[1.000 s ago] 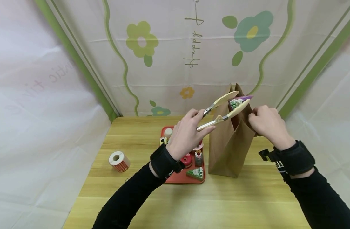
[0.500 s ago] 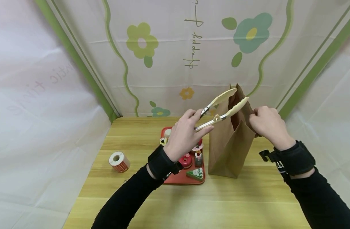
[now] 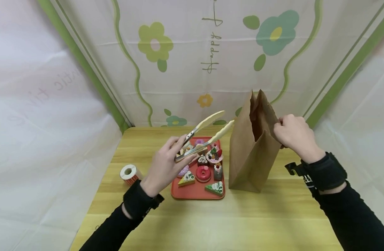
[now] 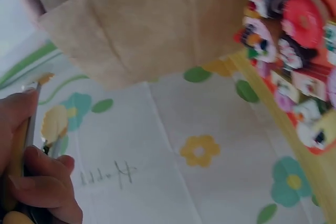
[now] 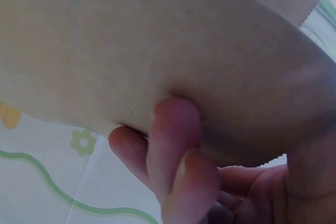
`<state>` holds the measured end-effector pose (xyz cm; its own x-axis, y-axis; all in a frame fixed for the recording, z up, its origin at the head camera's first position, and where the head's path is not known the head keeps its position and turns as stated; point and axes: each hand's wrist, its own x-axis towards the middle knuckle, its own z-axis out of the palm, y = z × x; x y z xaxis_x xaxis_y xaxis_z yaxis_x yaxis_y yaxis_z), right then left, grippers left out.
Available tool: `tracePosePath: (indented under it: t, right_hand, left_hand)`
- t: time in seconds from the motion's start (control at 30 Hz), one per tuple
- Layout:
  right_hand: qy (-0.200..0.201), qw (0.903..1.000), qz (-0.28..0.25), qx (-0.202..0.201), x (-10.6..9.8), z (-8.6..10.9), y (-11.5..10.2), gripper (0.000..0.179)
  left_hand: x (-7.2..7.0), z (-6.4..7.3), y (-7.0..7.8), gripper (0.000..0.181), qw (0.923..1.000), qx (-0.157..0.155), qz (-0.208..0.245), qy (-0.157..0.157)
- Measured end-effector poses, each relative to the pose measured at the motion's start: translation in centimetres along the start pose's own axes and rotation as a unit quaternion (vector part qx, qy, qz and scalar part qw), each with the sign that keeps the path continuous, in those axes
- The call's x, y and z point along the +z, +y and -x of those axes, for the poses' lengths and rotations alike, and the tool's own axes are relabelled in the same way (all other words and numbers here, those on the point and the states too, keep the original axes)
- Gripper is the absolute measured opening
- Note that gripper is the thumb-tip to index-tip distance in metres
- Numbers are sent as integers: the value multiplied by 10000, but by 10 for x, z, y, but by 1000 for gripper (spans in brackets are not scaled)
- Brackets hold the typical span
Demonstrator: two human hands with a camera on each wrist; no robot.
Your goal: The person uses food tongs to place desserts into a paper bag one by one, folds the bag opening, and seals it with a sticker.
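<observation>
My left hand (image 3: pixel 165 165) grips a pair of tongs (image 3: pixel 195 149) with metal arms and cream tips. The tips stand apart with nothing between them, over the far right part of a red tray (image 3: pixel 196 196). Toy pastries lie on that tray, among them a pink donut (image 3: pixel 203 173), a green cake slice (image 3: pixel 215 188) and a yellow cake slice (image 3: pixel 187 178). My right hand (image 3: pixel 294 136) pinches the right edge of an upright brown paper bag (image 3: pixel 245 157), whose mouth is open. In the right wrist view its fingers (image 5: pixel 176 129) press against the paper. The bag's contents are hidden.
A roll of labels (image 3: pixel 129 173) stands on the wooden table (image 3: pixel 242 223) at the left, partly behind my left wrist. The bag is just right of the tray. A flowered cloth (image 3: pixel 185 80) hangs behind the table.
A purple-and-green cake slice between the tong tips at the bag's mouth went out of sight there. The tongs then moved left and down, away from the bag. My right hand stayed put.
</observation>
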<state>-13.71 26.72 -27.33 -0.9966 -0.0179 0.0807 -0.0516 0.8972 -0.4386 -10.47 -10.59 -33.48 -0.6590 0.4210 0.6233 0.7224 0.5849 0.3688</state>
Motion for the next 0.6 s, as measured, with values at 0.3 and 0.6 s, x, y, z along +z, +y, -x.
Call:
tracePosePath:
  t: [0.3,0.6]
  right_hand:
    - [-64,9999,83,62,1,-1,0,31]
    - [3,9999,160,32,3,-1,-2,31]
  left_hand:
    - [10,72,-28,64,9954,-68,-634,-711]
    - [32,125,-53,61,9795,-602,-932,-1682]
